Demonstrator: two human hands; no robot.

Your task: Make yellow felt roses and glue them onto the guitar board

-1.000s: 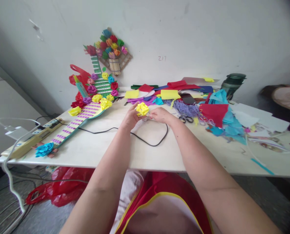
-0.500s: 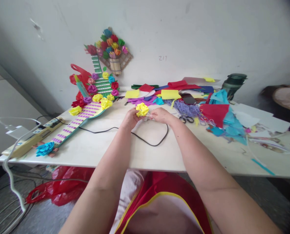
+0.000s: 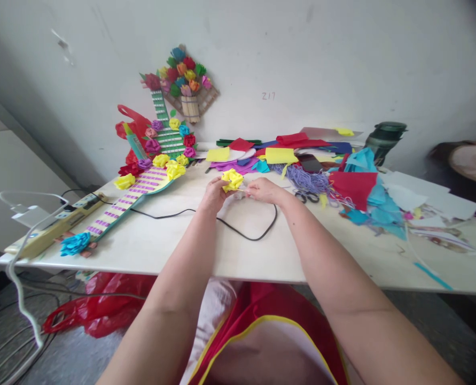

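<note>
A yellow crepe-paper flower (image 3: 232, 180) is held up over the middle of the table, with the fingers of my left hand (image 3: 214, 194) closed on its left side and base. Just to the right, my right hand (image 3: 263, 190) is closed in a pinch at a thin, pale strand or stick by the flower's base; its exact kind is too small to make out. Beneath the hands, a black cord (image 3: 257, 238) loops on the table, and a small whitish object there is mostly hidden.
To the left stands a guitar-shaped craft (image 3: 121, 206) trimmed with paper flowers, beside a power strip (image 3: 57, 224). Coloured paper sheets (image 3: 281, 155), purple yarn (image 3: 307, 179) and scissors (image 3: 306, 197) lie behind and right. A dark bottle (image 3: 384, 141) stands at the back right.
Both hands stay in nearly the same place around the yellow flower, which has tilted very slightly. The whole view has shifted a little.
</note>
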